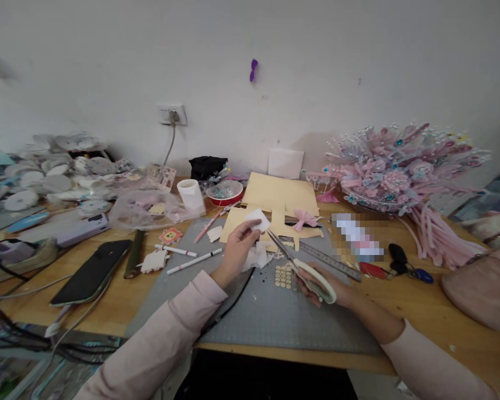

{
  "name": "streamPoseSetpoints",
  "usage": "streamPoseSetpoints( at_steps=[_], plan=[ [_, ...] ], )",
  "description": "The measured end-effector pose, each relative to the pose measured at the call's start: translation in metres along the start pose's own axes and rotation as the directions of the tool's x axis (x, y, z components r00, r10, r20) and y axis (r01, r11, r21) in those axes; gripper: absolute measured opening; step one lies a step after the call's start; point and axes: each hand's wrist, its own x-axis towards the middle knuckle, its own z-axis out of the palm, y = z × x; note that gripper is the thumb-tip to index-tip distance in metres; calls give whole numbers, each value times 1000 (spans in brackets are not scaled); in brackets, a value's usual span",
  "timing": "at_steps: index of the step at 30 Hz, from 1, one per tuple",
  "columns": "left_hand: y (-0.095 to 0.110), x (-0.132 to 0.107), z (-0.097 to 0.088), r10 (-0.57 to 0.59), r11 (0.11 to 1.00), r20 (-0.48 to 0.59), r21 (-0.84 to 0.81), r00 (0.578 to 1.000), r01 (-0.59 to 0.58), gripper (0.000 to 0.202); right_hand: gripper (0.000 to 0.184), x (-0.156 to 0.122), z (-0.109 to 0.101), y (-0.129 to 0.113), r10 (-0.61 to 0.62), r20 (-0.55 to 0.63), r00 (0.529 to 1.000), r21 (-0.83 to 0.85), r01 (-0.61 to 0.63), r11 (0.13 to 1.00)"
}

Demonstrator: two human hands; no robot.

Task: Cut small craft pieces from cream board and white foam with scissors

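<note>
On your left you hold a small, angular piece of plain white paper [259, 219], tilted. On your right you hold scissors [299, 265] with silvery blades and pale cream looped handles, slanting up and leftward, blades slightly parted, tips near the paper's right-hand edge.

Over there the left hand [240, 243] pinches a white piece of paper [257, 218], and the right hand [339, 284] has white-handled scissors [294, 260], tips right by the paper's edge. Below them a grey mat [270, 325] covers part of the table [404, 305], with little cream discs [283, 276] and a metal ruler [329, 259]. Off to the right sits a beaded pink ornament [394, 172].
</note>
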Motion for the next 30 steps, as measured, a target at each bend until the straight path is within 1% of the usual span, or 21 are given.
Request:
streamPoseSetpoints(
  at_steps=[4,10,16,21,25,30],
  plan=[
    [-1,1,0,-8,999,-6,48,1000,8,34,48,3,-2,-1,-10,49,999,-47,12,999],
    [-4,3,0,-31,999,21,23,999,30,37,51,4,-2,-3,35,52,998,-66,-31,997],
    [-2,3,1,-36,997,-1,61,999,36,38,52,6,-5,2,37,58,998,-80,-32,996],
    [0,2,1,-10,997,5,78,1000,10,35,49,8,-5,3,48,80,996,-81,-42,996],
    [3,1,2,-14,997,7,73,1000,14,37,46,8,-5,3,40,93,995,-81,-33,996],
    [5,0,3,-21,998,-1,65,1000,21,37,42,7,-5,5,14,75,997,-57,-10,998]
  ],
)
